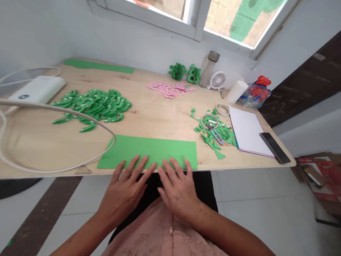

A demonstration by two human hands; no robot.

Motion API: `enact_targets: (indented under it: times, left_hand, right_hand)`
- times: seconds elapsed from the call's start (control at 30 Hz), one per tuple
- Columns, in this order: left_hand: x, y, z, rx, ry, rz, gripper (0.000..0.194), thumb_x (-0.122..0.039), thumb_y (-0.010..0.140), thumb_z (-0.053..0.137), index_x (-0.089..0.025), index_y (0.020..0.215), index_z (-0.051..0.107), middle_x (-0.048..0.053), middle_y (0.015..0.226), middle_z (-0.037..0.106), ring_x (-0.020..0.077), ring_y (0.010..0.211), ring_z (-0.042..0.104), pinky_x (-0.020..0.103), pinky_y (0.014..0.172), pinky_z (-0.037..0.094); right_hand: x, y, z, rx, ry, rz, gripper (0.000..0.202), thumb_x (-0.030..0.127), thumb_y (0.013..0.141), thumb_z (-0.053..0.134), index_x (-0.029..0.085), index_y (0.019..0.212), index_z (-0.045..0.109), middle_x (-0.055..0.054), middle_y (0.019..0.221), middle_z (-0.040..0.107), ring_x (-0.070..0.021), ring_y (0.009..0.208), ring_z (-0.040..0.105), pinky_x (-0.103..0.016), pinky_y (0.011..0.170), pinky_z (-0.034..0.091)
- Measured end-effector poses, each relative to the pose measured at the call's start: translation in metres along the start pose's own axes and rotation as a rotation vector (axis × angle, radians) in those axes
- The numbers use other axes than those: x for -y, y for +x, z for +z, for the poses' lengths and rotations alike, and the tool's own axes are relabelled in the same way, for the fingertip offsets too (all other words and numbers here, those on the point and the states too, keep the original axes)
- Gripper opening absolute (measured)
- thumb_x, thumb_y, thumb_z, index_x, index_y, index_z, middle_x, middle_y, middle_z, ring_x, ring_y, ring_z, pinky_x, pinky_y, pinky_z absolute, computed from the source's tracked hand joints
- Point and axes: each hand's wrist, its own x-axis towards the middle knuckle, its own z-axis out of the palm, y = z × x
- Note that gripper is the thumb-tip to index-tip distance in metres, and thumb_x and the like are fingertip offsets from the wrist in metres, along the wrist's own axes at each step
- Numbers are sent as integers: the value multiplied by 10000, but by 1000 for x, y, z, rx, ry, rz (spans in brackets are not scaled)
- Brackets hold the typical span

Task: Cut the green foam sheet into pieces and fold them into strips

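Note:
A long strip of green paper (154,145) lies flat along the table's front edge. My left hand (126,192) rests its spread fingertips on the strip's lower edge, left of the middle. Beside it, my right hand (178,188) lies with fingers stretched out on the same edge, further right. Both hands are open, and neither grips anything. The left thumb is partly tucked under the palm. A white cable (87,117) loops over the strip's left end.
Green cut pieces (98,105) are heaped at left, pink ones (170,89) at the back. Green scraps (226,134) with scissors (216,135) and tape rolls lie right, near white paper (247,128) and a phone (275,147). A bottle (209,69) and small fan (217,80) stand behind.

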Motion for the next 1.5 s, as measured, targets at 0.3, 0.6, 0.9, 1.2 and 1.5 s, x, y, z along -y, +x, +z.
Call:
enact_targets:
  times: [0.3, 0.6, 0.9, 1.2, 1.5]
  left_hand:
    - [-1, -4, 5, -54, -30, -12, 521, -252, 886, 489, -289, 1402, 426, 113, 1432, 485, 328, 1382, 349, 590, 1126, 224]
    - [-3, -5, 6, -82, -50, -22, 498, -245, 891, 479, -277, 1387, 448, 127, 1420, 496, 340, 1370, 367, 603, 1114, 234]
    - [5, 0, -3, -246, -25, 122, 378, -82, 857, 544, -239, 1200, 582, 72, 1050, 700, 240, 1004, 626, 489, 1000, 410]
    - [16, 11, -8, -373, -52, 289, 232, -91, 861, 563, -205, 1054, 622, 56, 950, 712, 197, 885, 648, 355, 789, 511]
    - [-1, 16, -10, -416, 34, 208, 210, -72, 869, 521, -192, 984, 649, 75, 945, 721, 228, 903, 637, 408, 842, 459]
  right_hand:
    - [-43, -41, -3, -1, -110, 73, 481, 249, 931, 488, 126, 1394, 447, -149, 1403, 517, -271, 1344, 387, -579, 1126, 180]
    - [-67, -74, -19, -80, -143, 149, 471, 194, 916, 484, 151, 1384, 458, -124, 1361, 564, -282, 1306, 431, -568, 1112, 204]
    - [-58, -48, -9, -233, -45, 126, 379, 247, 906, 549, 163, 1275, 546, -118, 1276, 620, -284, 1250, 484, -546, 1092, 260]
    - [-74, -39, -3, -410, 56, -28, 189, 121, 910, 548, 207, 1049, 643, -46, 989, 740, -195, 1014, 639, -474, 1039, 340]
    - [-38, -36, -54, -439, 243, -148, 192, 64, 877, 515, 180, 965, 639, -27, 864, 741, -169, 863, 676, -445, 1020, 353]
